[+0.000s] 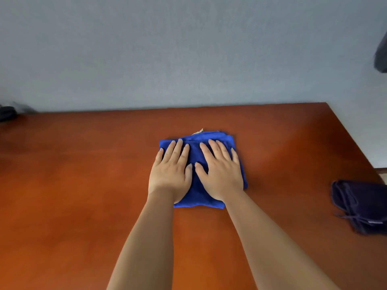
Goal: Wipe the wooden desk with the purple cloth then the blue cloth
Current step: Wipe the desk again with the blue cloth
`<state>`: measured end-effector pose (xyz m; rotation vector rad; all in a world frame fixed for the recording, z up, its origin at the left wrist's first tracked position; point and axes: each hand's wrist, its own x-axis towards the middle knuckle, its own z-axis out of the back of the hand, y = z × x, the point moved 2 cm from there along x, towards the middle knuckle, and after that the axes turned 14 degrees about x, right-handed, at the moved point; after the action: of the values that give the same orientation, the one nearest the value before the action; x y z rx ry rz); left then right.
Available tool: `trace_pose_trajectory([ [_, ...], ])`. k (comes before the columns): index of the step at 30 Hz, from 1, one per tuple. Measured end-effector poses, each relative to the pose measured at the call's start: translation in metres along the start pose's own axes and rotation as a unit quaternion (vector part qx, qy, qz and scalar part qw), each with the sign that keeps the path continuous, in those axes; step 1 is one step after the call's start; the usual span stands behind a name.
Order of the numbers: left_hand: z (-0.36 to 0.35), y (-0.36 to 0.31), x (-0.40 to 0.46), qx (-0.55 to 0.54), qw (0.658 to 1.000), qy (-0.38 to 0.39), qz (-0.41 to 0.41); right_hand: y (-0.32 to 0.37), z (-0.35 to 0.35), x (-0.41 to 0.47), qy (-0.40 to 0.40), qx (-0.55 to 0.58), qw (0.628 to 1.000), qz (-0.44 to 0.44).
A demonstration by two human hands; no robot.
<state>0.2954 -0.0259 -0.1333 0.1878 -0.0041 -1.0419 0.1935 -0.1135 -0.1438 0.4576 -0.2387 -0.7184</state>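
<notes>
We pressed both palms flat on the folded blue cloth (198, 192) mid-desk (83, 185) — left hand (170, 171) and right hand (221, 171) side by side, fingers straight, gripping nothing — the purple cloth (363, 206) lay well apart, near the right edge.

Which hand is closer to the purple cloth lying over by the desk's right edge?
Right. The right hand lies flat on the blue cloth, on the side toward the purple cloth; the left hand presses the same blue cloth farther away.
</notes>
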Motion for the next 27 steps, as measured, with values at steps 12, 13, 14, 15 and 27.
trace_pose_trajectory([
  [12,0.004,0.026,0.117,-0.010,1.000,-0.019,-0.019,-0.010,0.002,0.113,0.010,-0.023,0.999,-0.036],
  [13,0.004,0.027,0.124,-0.009,1.000,-0.019,-0.020,-0.011,0.002,0.120,0.009,-0.021,0.999,-0.038],
  [14,0.004,0.027,0.129,-0.009,1.000,-0.019,-0.020,-0.012,0.002,0.125,0.007,-0.018,0.999,-0.039],
  [15,0.004,0.027,0.133,-0.010,1.000,-0.018,-0.020,-0.012,0.002,0.129,0.006,-0.016,0.999,-0.039],
  [27,0.002,0.016,0.071,0.004,1.000,-0.008,-0.010,-0.007,0.004,0.069,0.009,-0.003,1.000,-0.022],
])
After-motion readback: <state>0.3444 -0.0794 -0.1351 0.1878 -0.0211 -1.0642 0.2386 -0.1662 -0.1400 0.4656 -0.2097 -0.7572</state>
